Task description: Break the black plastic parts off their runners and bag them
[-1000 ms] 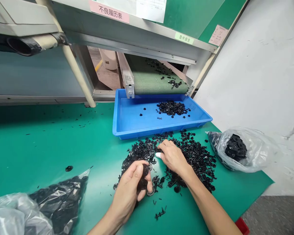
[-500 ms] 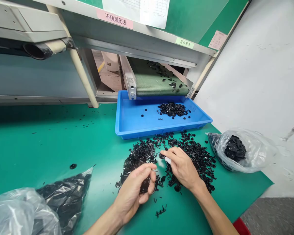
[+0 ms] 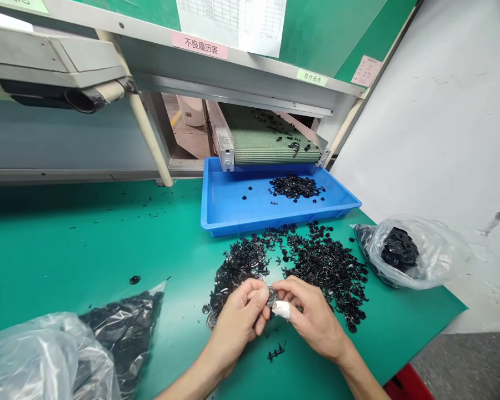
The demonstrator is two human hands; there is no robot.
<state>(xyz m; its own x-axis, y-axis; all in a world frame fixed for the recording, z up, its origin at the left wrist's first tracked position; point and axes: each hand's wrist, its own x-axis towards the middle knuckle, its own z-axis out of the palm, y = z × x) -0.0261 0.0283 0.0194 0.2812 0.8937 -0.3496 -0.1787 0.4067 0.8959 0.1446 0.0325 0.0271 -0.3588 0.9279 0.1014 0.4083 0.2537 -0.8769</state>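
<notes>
Between my two hands is a round black plastic disc (image 3: 271,297) with a ringed face. My left hand (image 3: 242,312) pinches its left side between thumb and finger, the other fingers curled under. My right hand (image 3: 314,311), with white wrapping on the thumb, grips the disc's right side. Just beyond my left hand lies a heap of black discs and bits (image 3: 235,269). A wider heap of small black branched pieces (image 3: 327,264) spreads past my right hand. Nearer me, a short black branched strip (image 3: 276,352) rests on the green table (image 3: 183,233).
A blue tray (image 3: 225,226) holding black parts stands under the end of a green conveyor belt (image 3: 258,139). Clear bags with black discs lie at right (image 3: 435,258) and front left (image 3: 37,350). A white wall (image 3: 450,139) borders the table's right side.
My right hand has come back toward me with a disc from between the heaps and met my left hand, which has shifted slightly right. The view has moved a little.
</notes>
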